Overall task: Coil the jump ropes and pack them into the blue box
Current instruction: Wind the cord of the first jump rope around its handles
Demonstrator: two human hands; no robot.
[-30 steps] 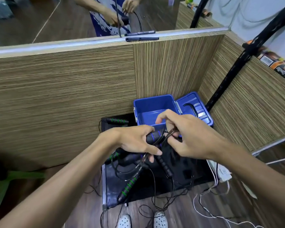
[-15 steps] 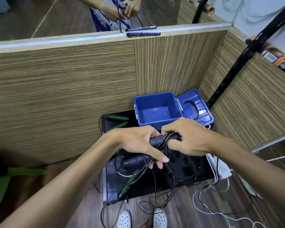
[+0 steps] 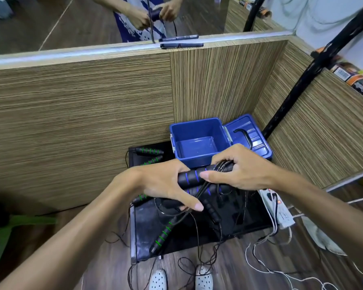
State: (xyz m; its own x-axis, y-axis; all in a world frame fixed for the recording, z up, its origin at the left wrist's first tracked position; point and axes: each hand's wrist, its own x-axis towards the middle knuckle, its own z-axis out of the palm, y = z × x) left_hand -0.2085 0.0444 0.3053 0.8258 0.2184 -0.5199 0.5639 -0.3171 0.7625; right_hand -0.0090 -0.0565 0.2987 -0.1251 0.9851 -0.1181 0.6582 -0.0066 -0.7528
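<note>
Since a second ago, cord wound tighter: right hand (image 3: 237, 168) now grips gathered loops against blue-striped handles (image 3: 194, 177), left hand (image 3: 161, 183) clasping their other end at frame centre. Bundle looks near ready. Blue box (image 3: 199, 141) just above, open, empty; lid (image 3: 247, 132) folded right, wood panels close behind. Green-striped ropes (image 3: 149, 151) still loose on black table (image 3: 197, 237).

Light: bright, even, soft shadows.
Glare: pale sheen on the partition's top edge (image 3: 92, 54).
Edges: wide-angle bending, slight softness at corners.
</note>
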